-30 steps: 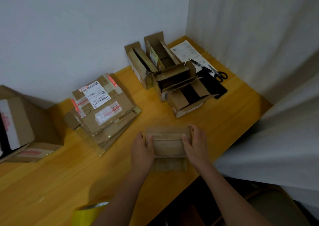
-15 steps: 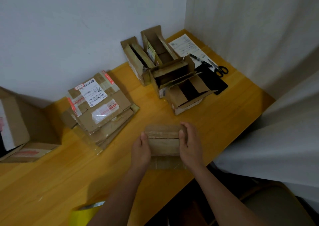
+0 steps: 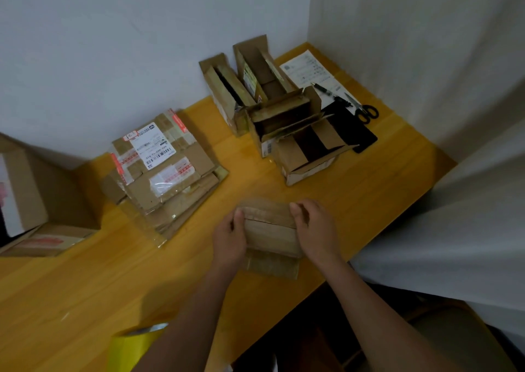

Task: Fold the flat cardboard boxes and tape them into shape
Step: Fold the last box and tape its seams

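Right hand [image 3: 314,229] has slid inward along the small box's [image 3: 270,232] top flap.
The box lies between both hands on the bench [image 3: 369,190], long axis hand to hand; left hand [image 3: 229,239] grips its end, right pinches the flap.

Both forearms reach in from the near edge. The left grip [image 3: 230,236] and right grip [image 3: 314,229] face each other, fingers curled, knuckles up, well apart.

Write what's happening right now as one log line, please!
step: folding | left hand: grips small box | right hand: grips it | tape roll: untouched | flat stack: waiting
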`<action>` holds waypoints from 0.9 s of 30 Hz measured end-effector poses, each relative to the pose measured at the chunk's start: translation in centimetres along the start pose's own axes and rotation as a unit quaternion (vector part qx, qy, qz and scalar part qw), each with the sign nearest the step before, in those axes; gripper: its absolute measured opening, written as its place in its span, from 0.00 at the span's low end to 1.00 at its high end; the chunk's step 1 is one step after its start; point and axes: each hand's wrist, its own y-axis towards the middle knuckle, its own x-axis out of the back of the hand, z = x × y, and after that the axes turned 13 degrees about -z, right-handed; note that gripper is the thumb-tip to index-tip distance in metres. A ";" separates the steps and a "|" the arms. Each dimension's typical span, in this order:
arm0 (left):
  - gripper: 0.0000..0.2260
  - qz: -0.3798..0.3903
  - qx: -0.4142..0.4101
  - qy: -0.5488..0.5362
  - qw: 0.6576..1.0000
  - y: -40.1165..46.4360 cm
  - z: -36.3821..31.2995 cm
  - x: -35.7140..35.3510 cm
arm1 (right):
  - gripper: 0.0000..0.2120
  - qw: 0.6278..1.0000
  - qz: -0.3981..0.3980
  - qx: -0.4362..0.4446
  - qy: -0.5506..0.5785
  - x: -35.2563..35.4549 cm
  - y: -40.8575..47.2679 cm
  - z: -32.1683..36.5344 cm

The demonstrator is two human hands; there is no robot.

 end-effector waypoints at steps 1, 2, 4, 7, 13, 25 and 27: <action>0.17 0.016 0.013 0.005 1.000 0.4 -0.2 0.3 | 0.14 1.000 0.005 -0.006 -0.005 0.3 -0.1 0.1; 0.19 0.020 0.010 0.016 1.000 0.5 -0.5 0.5 | 0.14 1.000 0.003 -0.018 -0.015 0.5 -0.4 0.1; 0.20 -0.006 -0.041 0.058 0.997 0.0 -1.0 0.5 | 0.15 0.997 -0.026 -0.055 -0.039 0.9 -1.0 0.2; 0.18 -0.030 -0.099 0.090 0.991 -1.6 -1.4 0.4 | 0.19 0.991 -0.082 -0.088 -0.063 1.7 -2.0 0.3; 0.14 -0.037 -0.097 0.088 0.991 -1.2 -0.6 0.0 | 0.26 0.983 0.079 -0.157 0.056 2.8 -2.5 0.0; 0.20 0.148 -0.046 0.034 0.987 -3.4 -4.5 -2.8 | 0.25 0.902 -0.167 -0.374 0.139 7.3 -6.0 -2.5; 0.17 0.163 -0.061 0.062 0.983 -3.5 -5.1 -3.1 | 0.23 0.881 -0.193 -0.410 0.135 8.4 -4.9 -3.0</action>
